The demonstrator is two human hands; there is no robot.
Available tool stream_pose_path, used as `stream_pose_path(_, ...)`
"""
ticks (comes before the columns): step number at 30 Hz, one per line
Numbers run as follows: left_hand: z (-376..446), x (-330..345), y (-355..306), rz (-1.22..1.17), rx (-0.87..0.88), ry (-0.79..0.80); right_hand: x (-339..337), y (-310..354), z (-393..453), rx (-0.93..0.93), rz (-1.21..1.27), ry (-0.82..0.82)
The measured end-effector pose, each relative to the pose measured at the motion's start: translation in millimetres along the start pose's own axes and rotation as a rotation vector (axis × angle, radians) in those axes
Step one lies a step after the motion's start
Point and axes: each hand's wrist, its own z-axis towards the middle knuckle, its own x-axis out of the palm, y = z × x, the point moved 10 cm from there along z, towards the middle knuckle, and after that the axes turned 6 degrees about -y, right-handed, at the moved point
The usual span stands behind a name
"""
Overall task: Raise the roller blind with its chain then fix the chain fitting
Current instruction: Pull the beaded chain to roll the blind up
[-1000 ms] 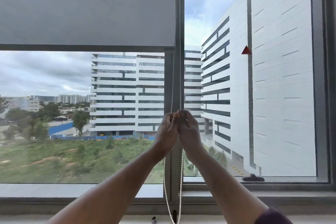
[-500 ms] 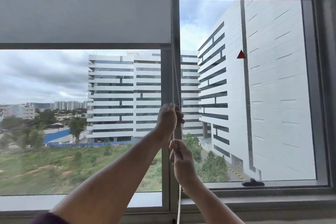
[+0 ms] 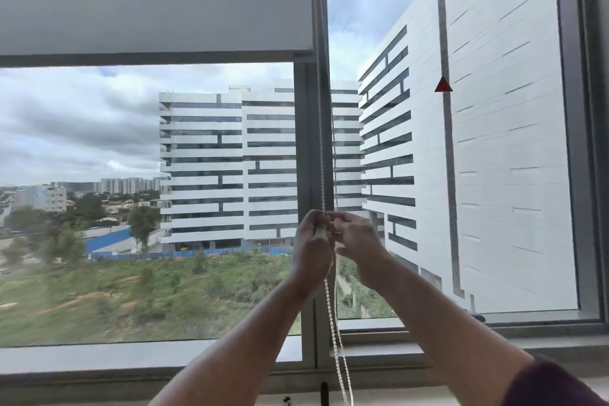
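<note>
A grey roller blind covers the upper part of the left window pane, its bottom bar level at about a quarter of the way down. A white bead chain hangs as a loop in front of the grey centre mullion. My left hand is closed around the chain at mid height. My right hand is right beside it, fingertips pinching the chain near the left hand's fingers. Below the hands both strands hang down toward the sill.
The grey window frame divides two panes; white buildings and greenery lie outside. A red triangle sticker is on the right pane. A dark handle sits at the right pane's bottom. The sill runs along the bottom.
My right hand has risen from below the left hand to level with it. The blind's bottom bar sits slightly higher against the frame and the view has shifted.
</note>
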Motion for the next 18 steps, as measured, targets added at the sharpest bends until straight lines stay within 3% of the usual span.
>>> stream_pose_path(8,-36.4,11.7,47.8,-0.015,-0.099,0.004,23.7,70.8,16.5,-0.077,0.146,-0.011)
stream_pose_path(14,-42.4,13.2,45.5,0.015,-0.108,0.068,13.6,71.9,13.2,-0.139,0.274,-0.213)
stream_pose_path(18,-35.6,9.1,45.7,0.02,-0.17,0.183,14.3,70.5,7.8,-0.209,0.305,-0.206)
